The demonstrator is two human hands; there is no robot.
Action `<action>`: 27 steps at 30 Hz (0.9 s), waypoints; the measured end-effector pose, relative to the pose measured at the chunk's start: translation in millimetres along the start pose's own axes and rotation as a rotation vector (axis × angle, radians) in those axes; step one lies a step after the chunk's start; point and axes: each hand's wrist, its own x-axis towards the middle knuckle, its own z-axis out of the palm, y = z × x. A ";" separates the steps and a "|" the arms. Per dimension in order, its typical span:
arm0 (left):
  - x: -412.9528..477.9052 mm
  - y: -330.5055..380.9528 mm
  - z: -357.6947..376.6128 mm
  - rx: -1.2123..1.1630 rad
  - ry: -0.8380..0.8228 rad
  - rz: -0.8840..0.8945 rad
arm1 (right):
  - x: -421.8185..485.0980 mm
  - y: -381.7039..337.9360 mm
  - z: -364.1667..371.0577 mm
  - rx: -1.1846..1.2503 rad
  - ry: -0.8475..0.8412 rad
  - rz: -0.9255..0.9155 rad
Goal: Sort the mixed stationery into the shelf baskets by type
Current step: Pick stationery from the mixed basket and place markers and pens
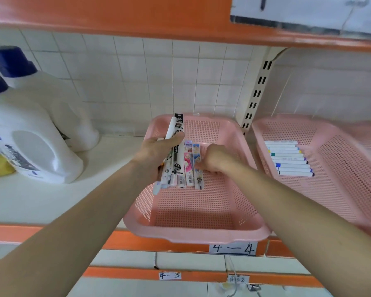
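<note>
- Left hand (156,155): fingers clamped round a bundle of refill packs (178,151), over the pink basket (201,234).
- Right hand (214,159): fingers curled, tips against the cartoon pack (197,168); cannot tell whether they grip it.

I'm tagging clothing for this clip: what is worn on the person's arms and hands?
Nothing: left hand and right hand are ungloved, no watch or bracelet; left forearm and right forearm are bare, no sleeves in view.

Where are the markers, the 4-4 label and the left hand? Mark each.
markers (287,158), head view: middle of the row.
4-4 label (232,249), head view: its centre.
left hand (156,151), head view: back of the hand.
</note>
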 end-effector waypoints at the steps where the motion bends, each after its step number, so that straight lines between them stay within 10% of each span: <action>1: 0.7 -1.1 -0.4 0.006 -0.009 -0.003 | -2.3 -0.8 -2.2 0.032 0.022 -0.007; 8: 2.6 -5.3 7.8 0.073 0.022 0.054 | -40.5 -13.4 -23.5 0.828 -0.058 -0.215; 18: 1.0 -2.4 13.0 0.105 0.044 0.059 | -49.7 4.2 -32.7 0.822 0.026 -0.139; 27: -3.7 0.8 9.7 0.112 0.044 0.068 | -21.9 7.2 -17.2 0.090 -0.101 0.040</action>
